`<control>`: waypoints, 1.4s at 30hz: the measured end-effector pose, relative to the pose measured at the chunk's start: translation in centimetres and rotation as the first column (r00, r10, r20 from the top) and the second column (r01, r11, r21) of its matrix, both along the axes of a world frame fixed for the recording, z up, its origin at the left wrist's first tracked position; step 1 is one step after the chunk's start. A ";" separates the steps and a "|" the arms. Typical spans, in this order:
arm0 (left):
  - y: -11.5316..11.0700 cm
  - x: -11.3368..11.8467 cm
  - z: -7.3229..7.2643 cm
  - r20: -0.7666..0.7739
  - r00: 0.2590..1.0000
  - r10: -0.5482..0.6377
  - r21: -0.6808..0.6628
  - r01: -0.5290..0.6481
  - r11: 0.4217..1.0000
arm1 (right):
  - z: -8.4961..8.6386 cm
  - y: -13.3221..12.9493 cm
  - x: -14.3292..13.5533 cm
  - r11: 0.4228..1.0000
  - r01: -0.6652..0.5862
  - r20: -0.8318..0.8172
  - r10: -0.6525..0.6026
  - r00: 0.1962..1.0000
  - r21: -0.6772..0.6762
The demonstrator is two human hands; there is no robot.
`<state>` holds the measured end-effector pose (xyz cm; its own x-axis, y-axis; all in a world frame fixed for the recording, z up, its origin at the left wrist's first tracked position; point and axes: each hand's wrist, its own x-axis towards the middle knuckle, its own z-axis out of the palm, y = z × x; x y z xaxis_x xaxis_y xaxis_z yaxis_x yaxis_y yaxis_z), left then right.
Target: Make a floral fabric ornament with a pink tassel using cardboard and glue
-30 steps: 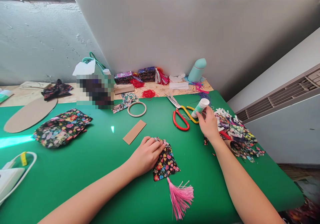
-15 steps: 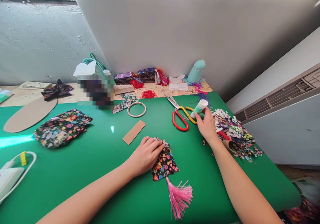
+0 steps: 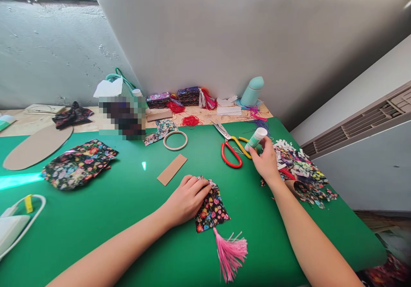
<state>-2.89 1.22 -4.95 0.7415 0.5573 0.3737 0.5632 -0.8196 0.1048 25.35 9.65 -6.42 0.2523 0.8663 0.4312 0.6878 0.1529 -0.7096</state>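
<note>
My left hand (image 3: pixel 189 197) presses its bent fingers onto the top end of a black floral fabric piece (image 3: pixel 213 212), which hides that end. A pink tassel (image 3: pixel 229 252) hangs from the piece's lower edge and lies fanned out on the green mat. Closed around a glue stick (image 3: pixel 257 137) with a white cap and green label is my right hand (image 3: pixel 267 161). The glue stick tilts beside the yellow handle of the scissors (image 3: pixel 230 142), whose blades point away. A brown cardboard strip (image 3: pixel 172 169) lies left of the fabric piece.
Fabric scraps (image 3: pixel 302 171) heap up at the right edge. A tape ring (image 3: pixel 175 141) lies mid-mat. To the left are floral fabric pieces (image 3: pixel 80 165), a cardboard oval (image 3: pixel 38 148) and a corded white device (image 3: pixel 13 231). A mint bottle (image 3: pixel 252 91) stands by the wall.
</note>
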 end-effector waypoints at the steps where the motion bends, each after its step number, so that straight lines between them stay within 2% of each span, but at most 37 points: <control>1: 0.0 0.0 0.1 0.002 1.000 -0.005 0.019 0.005 1.000 | 0.1 -0.1 0.0 0.999 0.021 -0.013 -0.021 1.000 0.036; 3: 0.1 -0.1 0.3 0.019 1.000 -0.007 0.064 0.006 0.998 | 0.5 -0.4 -0.1 0.986 0.075 -0.029 -0.072 0.997 0.151; 5: 0.3 -0.4 0.4 0.062 0.997 0.042 0.115 -0.049 0.992 | 1.3 -1.0 -0.2 0.953 0.106 -0.019 -0.105 0.994 0.285; 8: 0.9 -1.3 0.4 0.144 0.949 0.281 0.157 -0.303 0.940 | 2.5 -1.9 -0.6 0.900 0.083 0.046 -0.113 0.993 0.427; 11: 1.5 -2.2 -0.1 0.112 0.840 0.531 0.103 -0.541 0.834 | 3.3 -2.8 -1.3 0.880 0.018 0.118 -0.084 0.989 0.475; 13: 1.9 -2.6 -0.6 0.094 0.795 0.599 0.034 -0.604 0.796 | 3.6 -3.2 -1.9 0.873 -0.033 0.176 -0.060 0.983 0.486; 15: 2.1 -2.9 -1.0 0.116 0.775 0.621 -0.037 -0.621 0.783 | 3.7 -3.5 -2.5 0.860 -0.088 0.222 -0.030 0.975 0.503; 21: 2.7 -3.4 -0.8 0.393 0.697 0.600 -0.238 -0.553 0.799 | 3.8 -4.6 -4.2 0.822 -0.239 0.253 0.119 0.960 0.518; 25: 2.8 -3.6 -0.6 0.429 0.703 0.567 -0.288 -0.489 0.823 | 3.6 -5.4 -5.3 0.802 -0.370 0.296 0.253 0.921 0.469; 28: 2.6 -3.6 -0.5 0.434 0.709 0.556 -0.267 -0.488 0.831 | 3.5 -5.8 -6.1 0.771 -0.463 0.308 0.355 0.883 0.437; 33: 2.2 -2.9 0.1 0.488 0.750 0.447 -0.115 -0.452 0.884 | 3.5 -6.4 -6.8 0.738 -0.557 0.319 0.461 0.828 0.380; 38: 1.2 -2.2 1.0 0.512 0.832 0.215 0.114 -0.314 0.943 | 3.7 -6.5 -6.9 0.693 -0.652 0.404 0.525 0.749 0.308; 42: -0.5 -2.1 0.9 0.444 0.892 0.082 0.327 -0.246 0.912 | 4.0 -6.6 -7.1 0.662 -0.700 0.451 0.556 0.698 0.268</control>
